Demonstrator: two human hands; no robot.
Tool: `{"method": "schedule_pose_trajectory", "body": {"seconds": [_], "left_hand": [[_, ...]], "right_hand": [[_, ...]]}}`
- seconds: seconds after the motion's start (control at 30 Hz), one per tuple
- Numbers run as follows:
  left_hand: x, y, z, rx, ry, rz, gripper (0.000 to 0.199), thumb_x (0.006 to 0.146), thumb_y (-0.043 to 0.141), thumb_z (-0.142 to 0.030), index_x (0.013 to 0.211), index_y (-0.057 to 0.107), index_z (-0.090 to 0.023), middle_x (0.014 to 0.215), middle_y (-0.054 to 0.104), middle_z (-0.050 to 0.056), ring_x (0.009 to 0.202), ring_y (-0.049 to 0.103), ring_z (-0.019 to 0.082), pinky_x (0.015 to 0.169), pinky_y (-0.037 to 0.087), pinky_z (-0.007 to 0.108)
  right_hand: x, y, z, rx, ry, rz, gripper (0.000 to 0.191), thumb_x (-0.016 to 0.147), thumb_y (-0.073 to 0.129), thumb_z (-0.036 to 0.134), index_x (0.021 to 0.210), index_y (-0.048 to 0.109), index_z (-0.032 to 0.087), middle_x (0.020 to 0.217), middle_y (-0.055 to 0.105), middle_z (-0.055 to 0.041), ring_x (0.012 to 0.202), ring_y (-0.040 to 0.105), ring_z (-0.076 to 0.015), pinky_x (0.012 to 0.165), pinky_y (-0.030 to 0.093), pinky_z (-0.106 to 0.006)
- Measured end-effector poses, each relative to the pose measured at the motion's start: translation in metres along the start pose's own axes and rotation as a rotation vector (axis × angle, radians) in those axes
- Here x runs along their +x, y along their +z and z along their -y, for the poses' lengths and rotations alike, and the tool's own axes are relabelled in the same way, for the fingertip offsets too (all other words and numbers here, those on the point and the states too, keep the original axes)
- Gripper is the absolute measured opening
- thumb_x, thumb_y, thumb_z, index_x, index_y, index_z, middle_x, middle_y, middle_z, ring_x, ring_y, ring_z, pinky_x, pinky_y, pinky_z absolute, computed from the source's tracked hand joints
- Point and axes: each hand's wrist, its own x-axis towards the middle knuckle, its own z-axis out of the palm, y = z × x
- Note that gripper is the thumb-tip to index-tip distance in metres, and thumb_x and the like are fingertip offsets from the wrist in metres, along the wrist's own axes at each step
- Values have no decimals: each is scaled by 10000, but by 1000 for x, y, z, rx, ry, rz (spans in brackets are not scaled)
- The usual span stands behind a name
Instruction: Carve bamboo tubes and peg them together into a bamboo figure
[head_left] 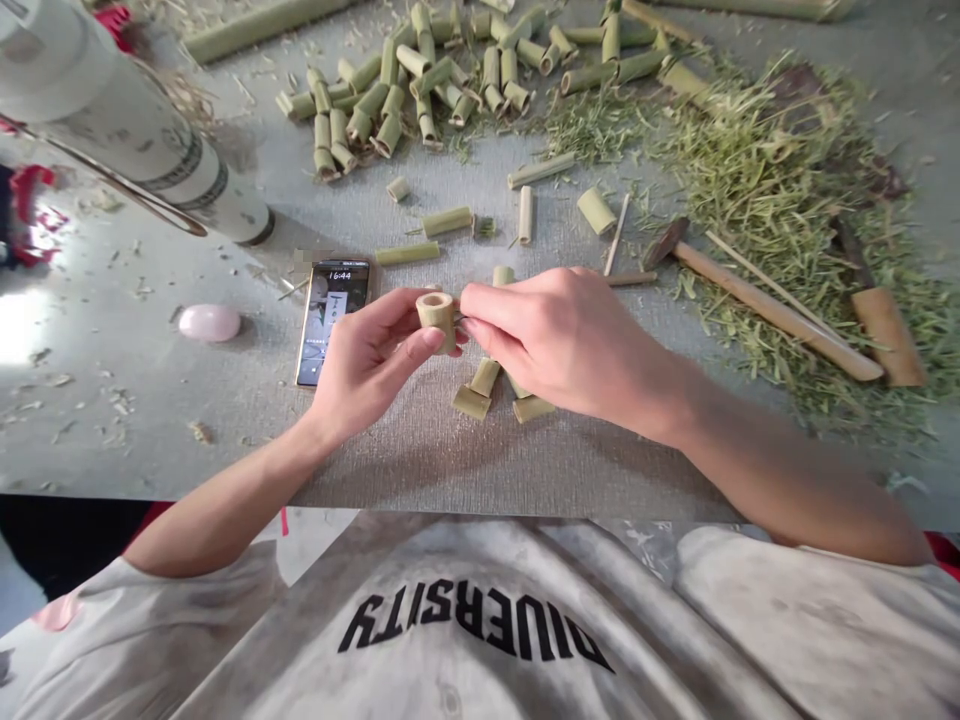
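Observation:
My left hand (375,350) grips a short bamboo tube (436,318) between thumb and fingers, its round hollow end turned up toward me. My right hand (547,325) is closed in a pinch at the tube's right side. A thin greyish tip shows at those fingertips, but most of it is hidden, so its kind is unclear. Below and partly behind my right hand lie bamboo pieces joined into leg-like shapes (484,378), each with a wider piece at its lower end. Another bamboo piece (503,274) shows just above my right fingers.
A phone (335,310) lies beside my left hand, near a pink oval object (210,322). A large white bottle (150,130) stands at upper left. Many cut bamboo pieces (405,85) are heaped behind. A hammer (765,300) and a wooden-handled blade (889,335) rest on green shavings (780,180).

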Motion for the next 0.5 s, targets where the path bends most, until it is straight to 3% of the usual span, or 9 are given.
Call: {"method": "schedule_pose_trajectory", "body": {"seconds": [0.1, 0.17, 0.23, 0.3, 0.4, 0.5], "left_hand": [[-2, 0, -3, 268, 112, -78, 390, 1039, 841, -504, 1281, 816, -200, 1111, 900, 90, 948, 863, 214, 897, 695, 309], [-3, 0, -6, 398, 179, -117, 367, 1043, 830, -509, 1247, 828, -205, 1141, 904, 90, 952, 861, 219, 915, 697, 317], [-3, -1, -10, 458, 218, -127, 347, 1063, 799, -510, 1221, 831, -203, 1129, 904, 85, 912, 854, 209, 889, 696, 308], [-2, -3, -14, 475, 210, -109, 346, 1058, 800, -519, 1202, 829, -206, 1067, 898, 72, 869, 845, 195, 846, 684, 288], [-1, -6, -19, 412, 96, -53, 397, 1049, 795, -586, 1188, 821, -215, 940, 871, 52, 820, 829, 186, 761, 658, 264], [1, -9, -23, 276, 0, 4, 486, 1044, 769, -666, 1179, 814, -201, 856, 841, 51, 783, 810, 190, 698, 640, 261]], "right_hand": [[4, 3, -3, 315, 58, 0, 342, 1110, 551, 188, 768, 550, 197, 616, 516, 38, 555, 370, -91, 609, 255, -293], [6, 6, -4, 620, 135, 104, 370, 1128, 523, 201, 759, 523, 208, 604, 583, 38, 515, 451, -80, 567, 296, -269], [7, 9, -3, 785, 184, 182, 379, 1146, 490, 227, 768, 522, 215, 614, 629, 28, 499, 502, -82, 538, 315, -261], [5, 11, -2, 649, 149, 89, 354, 1125, 502, 213, 771, 518, 213, 619, 597, 30, 513, 459, -84, 556, 293, -273], [0, 14, 1, 176, -2, -125, 299, 1098, 522, 209, 801, 554, 198, 662, 541, 21, 586, 369, -104, 611, 221, -310], [-3, 14, 2, -60, -61, -121, 301, 1127, 479, 232, 866, 622, 192, 692, 552, 6, 617, 386, -124, 619, 202, -322]]}}
